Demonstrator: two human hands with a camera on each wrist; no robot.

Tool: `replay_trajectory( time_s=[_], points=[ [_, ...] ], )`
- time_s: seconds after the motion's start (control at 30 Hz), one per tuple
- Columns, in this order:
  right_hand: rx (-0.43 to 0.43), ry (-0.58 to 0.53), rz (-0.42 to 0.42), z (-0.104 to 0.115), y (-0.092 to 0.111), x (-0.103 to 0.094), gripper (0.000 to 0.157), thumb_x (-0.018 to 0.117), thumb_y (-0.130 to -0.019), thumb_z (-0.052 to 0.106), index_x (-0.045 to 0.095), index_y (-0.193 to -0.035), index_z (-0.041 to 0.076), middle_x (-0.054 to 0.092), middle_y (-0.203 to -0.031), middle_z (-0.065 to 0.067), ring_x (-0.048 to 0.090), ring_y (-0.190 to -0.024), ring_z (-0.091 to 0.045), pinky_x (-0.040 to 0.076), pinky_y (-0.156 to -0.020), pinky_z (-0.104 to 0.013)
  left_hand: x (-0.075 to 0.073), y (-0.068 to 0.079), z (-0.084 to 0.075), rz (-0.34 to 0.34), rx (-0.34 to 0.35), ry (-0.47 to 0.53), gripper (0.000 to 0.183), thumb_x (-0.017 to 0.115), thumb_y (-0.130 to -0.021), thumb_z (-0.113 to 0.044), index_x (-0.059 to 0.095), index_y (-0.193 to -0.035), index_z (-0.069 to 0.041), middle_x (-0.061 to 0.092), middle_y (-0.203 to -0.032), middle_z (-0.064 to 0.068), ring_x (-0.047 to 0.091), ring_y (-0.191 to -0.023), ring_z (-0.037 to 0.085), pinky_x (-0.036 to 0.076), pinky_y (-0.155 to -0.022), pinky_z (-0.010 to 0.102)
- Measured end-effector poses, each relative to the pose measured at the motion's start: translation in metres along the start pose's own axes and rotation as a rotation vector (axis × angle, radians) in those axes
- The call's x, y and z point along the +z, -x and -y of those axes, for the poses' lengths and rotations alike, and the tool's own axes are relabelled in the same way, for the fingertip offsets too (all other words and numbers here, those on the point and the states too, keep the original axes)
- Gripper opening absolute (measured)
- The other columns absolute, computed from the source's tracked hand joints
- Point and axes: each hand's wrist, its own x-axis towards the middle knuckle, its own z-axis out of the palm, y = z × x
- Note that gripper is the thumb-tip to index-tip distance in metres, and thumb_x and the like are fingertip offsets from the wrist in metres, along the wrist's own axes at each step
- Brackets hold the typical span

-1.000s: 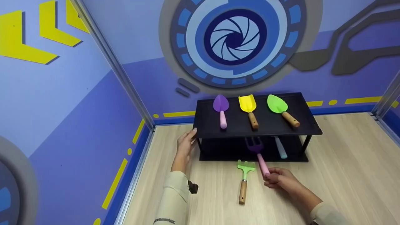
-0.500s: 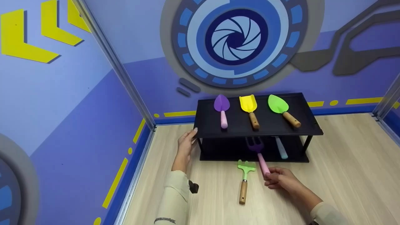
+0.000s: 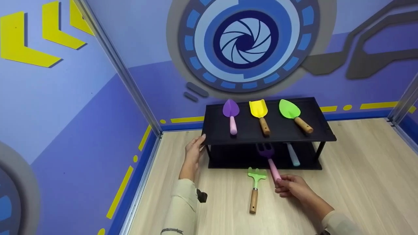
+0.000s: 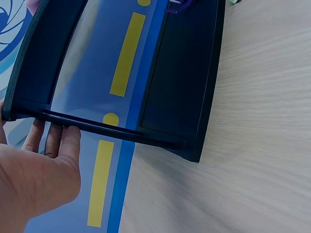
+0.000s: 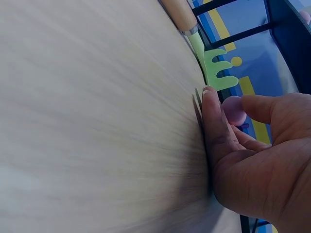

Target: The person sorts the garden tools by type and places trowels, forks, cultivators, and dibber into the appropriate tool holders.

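Note:
My right hand (image 3: 294, 187) pinches the end of the pink handle (image 3: 274, 169) of a purple hand fork (image 3: 266, 151). The fork's tines reach in over the lower shelf of a black two-tier rack (image 3: 215, 130), partly hidden under the upper tier. In the right wrist view the round handle end (image 5: 234, 110) sits between thumb and fingers. My left hand (image 3: 193, 151) grips the rack's front left corner; in the left wrist view its fingers (image 4: 70, 143) lie against the corner post. A green hand rake (image 3: 257, 176) with a wooden handle lies on the table just before the rack.
On the upper tier lie a purple trowel (image 3: 231, 109), a yellow shovel (image 3: 259, 109) and a green trowel (image 3: 290, 109). A tool with a light blue handle (image 3: 293, 155) rests on the lower shelf at right. Printed walls (image 3: 147, 91) stand behind and at left.
My right hand and the fork have shifted very slightly toward the rack. The left hand, rack and other tools stay as they were.

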Motion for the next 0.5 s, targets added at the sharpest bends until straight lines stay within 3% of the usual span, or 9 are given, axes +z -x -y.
replay_trajectory(
  time_s=[0.5],
  points=[
    [-0.011, 0.003, -0.026, 0.0012, -0.0001, 0.0022, 0.061, 0.062, -0.109, 0.02, 0.038, -0.149, -0.02, 0.08, -0.103, -0.01, 0.08, -0.087, -0.016, 0.068, -0.075, -0.03, -0.0017, -0.0012, 0.0015, -0.002, -0.007, 0.008, 0.037, 0.076, -0.1, -0.039, 0.075, -0.121, -0.009, 0.074, -0.13, 0.005, 0.064, -0.137, 0.026, 0.047, -0.126, 0.045]
  ],
)
